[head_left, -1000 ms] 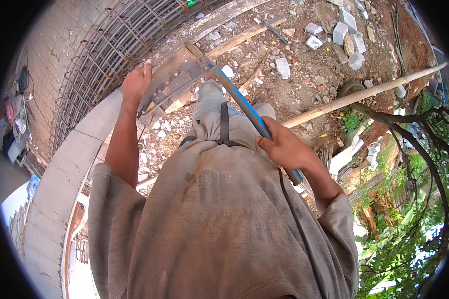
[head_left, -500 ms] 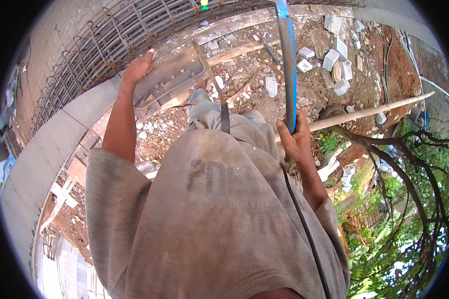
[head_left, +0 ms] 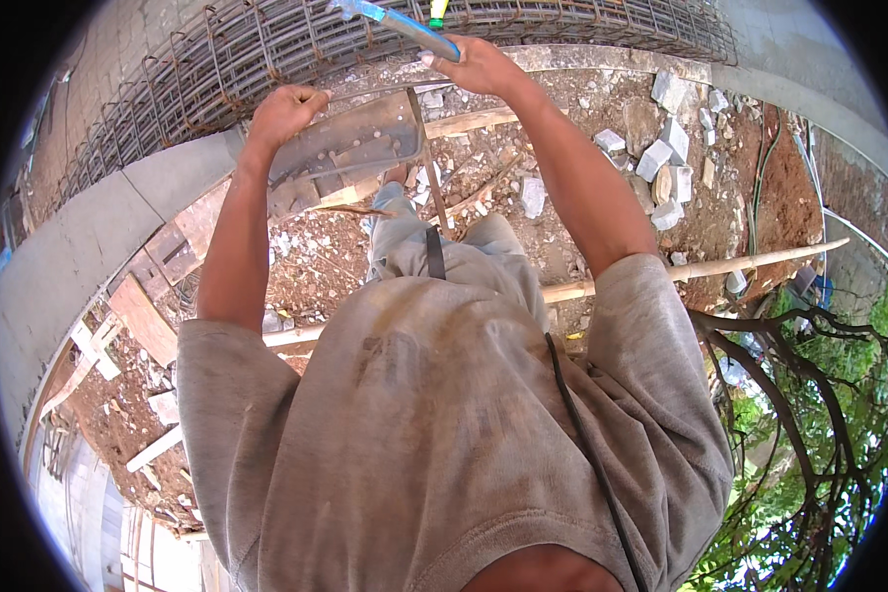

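My right hand (head_left: pixel 479 65) is closed round the lower end of a long blue metal bar (head_left: pixel 405 28), its paint worn to grey in places. The bar slants up and left over the rebar cage, and its far end is blurred. My left hand (head_left: pixel 288 113) is a fist above the left end of a worn board (head_left: pixel 350 138) studded with pegs. From the fist a thin steel rod (head_left: pixel 380 92) runs right along the board's far edge toward my right hand. The fingers hide its left end.
A long rebar cage (head_left: pixel 296 49) lies beyond the board, beside a concrete kerb (head_left: pixel 99 257) on the left. Broken white blocks (head_left: pixel 666 148) lie on rubble at right. A bamboo pole (head_left: pixel 760 261) crosses behind me, near tree branches (head_left: pixel 799 365).
My right hand has swung forward and left with the blue bar, from beside my hip to beyond the board. The left hand's fingers have closed, and the hand has shifted only slightly.
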